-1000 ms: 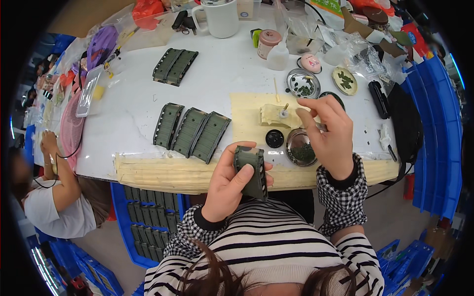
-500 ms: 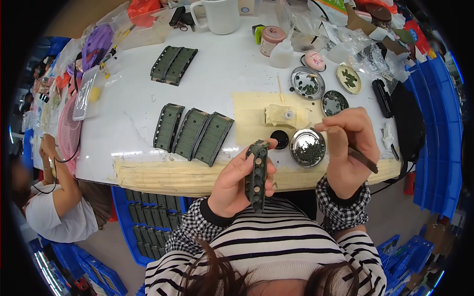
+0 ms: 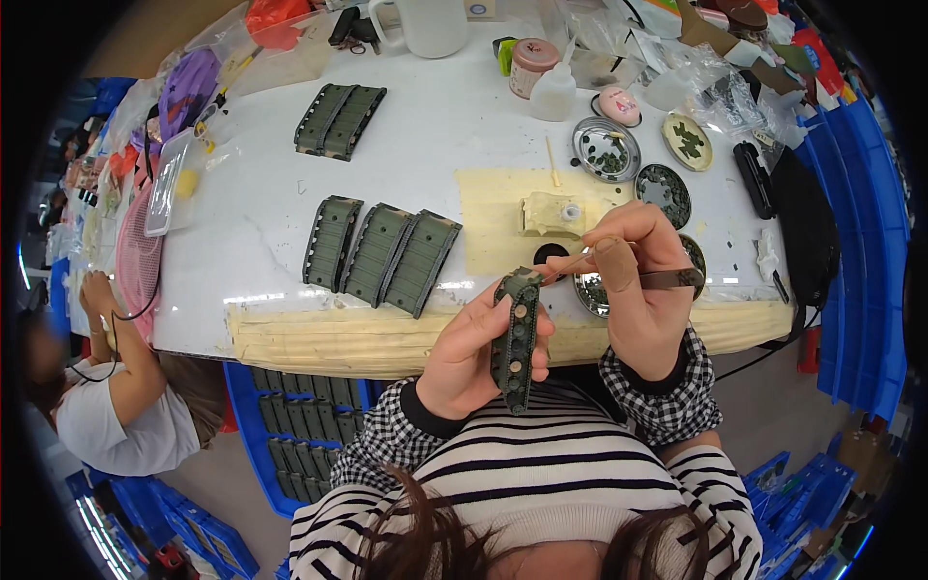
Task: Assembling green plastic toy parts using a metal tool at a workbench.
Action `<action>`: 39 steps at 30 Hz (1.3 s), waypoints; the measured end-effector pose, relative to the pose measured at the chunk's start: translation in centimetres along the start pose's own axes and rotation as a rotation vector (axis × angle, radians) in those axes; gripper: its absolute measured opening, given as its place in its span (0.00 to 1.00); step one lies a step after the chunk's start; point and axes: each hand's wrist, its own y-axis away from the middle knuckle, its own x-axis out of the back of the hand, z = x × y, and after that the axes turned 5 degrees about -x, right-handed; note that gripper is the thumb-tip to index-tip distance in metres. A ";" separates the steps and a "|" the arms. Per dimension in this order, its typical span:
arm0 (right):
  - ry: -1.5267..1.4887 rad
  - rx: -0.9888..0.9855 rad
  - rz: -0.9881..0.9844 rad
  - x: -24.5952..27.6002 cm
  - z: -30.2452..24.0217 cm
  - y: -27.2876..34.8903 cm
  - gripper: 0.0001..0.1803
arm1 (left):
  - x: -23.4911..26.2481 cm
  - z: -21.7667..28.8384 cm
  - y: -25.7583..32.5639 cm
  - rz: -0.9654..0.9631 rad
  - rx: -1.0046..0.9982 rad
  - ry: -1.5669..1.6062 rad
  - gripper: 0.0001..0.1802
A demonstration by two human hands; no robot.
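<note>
My left hand [image 3: 462, 356] is closed around a green camouflage model tank hull [image 3: 519, 338], tilted so a row of round wheels along its side faces up. In my right hand [image 3: 633, 290] a pair of dark metal tweezers [image 3: 673, 278] is pinched between thumb and fingers. The tweezer tips are at the hull's far end; whether they grip a small part is too fine to make out. Partly hidden behind the right hand is a round metal dish [image 3: 587, 293] of small dark green parts. A small black round lid or cup [image 3: 552, 253] sits just beyond the hull.
Similar green hulls [image 3: 372, 256] rest on the table to the left, with more [image 3: 338, 121] farther back. Beyond my right hand stand a cream-coloured block [image 3: 546, 215], dishes of green parts [image 3: 663, 196] and a squeeze bottle [image 3: 553, 95]. A blue crate [image 3: 253, 425] holds several hulls below the edge.
My right hand has moved left with the tweezers, from beside the parts dish to the hull's far end. My left hand has shifted slightly right, still holding the hull.
</note>
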 end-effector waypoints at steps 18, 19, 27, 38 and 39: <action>0.851 0.406 0.241 2.2 1.9 -2.9 0.08 | -2.7 1.5 0.5 0.067 -0.149 -0.288 0.30; 0.894 0.398 0.225 2.3 2.3 -2.8 0.08 | -2.6 1.5 0.6 0.080 -0.177 -0.377 0.30; 0.559 0.394 0.159 1.5 -0.6 -0.5 0.04 | -2.5 1.8 1.2 0.091 -0.421 -1.320 0.31; 0.215 0.163 -0.042 0.2 1.0 0.0 0.03 | -2.5 1.4 1.0 0.038 -0.492 -1.482 0.28; 0.223 0.167 -0.043 0.2 1.1 -0.1 0.03 | -2.5 1.4 1.0 0.040 -0.493 -1.480 0.28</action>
